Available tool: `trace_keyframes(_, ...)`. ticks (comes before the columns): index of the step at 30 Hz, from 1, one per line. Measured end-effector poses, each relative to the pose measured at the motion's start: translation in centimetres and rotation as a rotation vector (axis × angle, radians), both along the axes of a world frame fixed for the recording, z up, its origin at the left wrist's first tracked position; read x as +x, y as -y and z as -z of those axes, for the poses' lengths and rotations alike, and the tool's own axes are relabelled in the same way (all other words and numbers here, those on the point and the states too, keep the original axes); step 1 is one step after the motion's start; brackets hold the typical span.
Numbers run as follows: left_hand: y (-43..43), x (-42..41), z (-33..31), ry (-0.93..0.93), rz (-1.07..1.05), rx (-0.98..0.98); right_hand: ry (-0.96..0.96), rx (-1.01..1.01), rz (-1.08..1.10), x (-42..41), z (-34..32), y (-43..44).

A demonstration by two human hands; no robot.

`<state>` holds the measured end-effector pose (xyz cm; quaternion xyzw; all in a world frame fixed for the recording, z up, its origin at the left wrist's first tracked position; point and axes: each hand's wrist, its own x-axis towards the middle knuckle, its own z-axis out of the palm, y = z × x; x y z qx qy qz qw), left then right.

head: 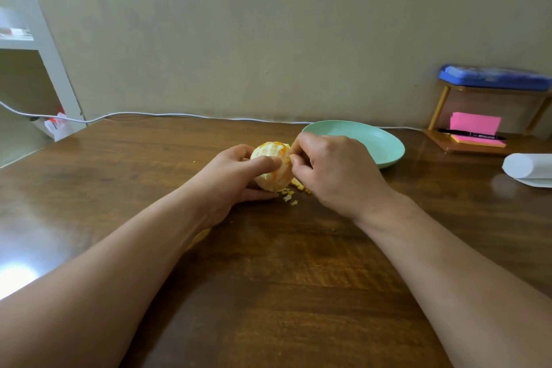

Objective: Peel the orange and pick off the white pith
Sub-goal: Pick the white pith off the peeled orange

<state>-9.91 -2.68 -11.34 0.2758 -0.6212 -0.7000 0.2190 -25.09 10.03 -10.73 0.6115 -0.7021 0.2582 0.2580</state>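
Note:
A peeled orange (pixel 273 172), pale with white pith and some bare orange flesh, sits in the middle of the wooden table (pixel 268 278). My left hand (pixel 236 176) grips it from the left, thumb across its front and fingers under it. My right hand (pixel 328 170) is at the orange's right side, thumb and forefinger pinching at the pith on its surface. Small scraps of peel and pith (pixel 291 194) lie on the table just below the fruit.
A mint-green plate (pixel 379 143) stands right behind my right hand. At the far right are a small wooden stand with pink sticky notes (pixel 475 125), a black pen (pixel 472 136) and a blue case (pixel 495 76). A white roll (pixel 525 167) lies at the right edge. A white cable (pixel 134 115) runs along the wall.

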Motion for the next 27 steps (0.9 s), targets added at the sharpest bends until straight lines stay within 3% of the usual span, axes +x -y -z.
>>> trace_keyframes(6,0.0,0.0,0.0,-0.065,0.035,0.163,0.257,-0.028,-0.034,-0.6,0.5,-0.4)
trace_keyframes(12,0.3,0.1,0.1,-0.157,0.017,0.355,0.191,-0.012,-0.067,0.3,0.4,-0.7)
trace_keyframes(20,1.1,0.0,0.4,-0.179,0.064,0.326,0.083,-0.011,-0.041,0.3,0.2,-0.6)
trace_keyframes(27,0.8,-0.1,0.3,-0.088,-0.036,0.118,-0.016,0.051,-0.014,0.8,0.0,-0.1)
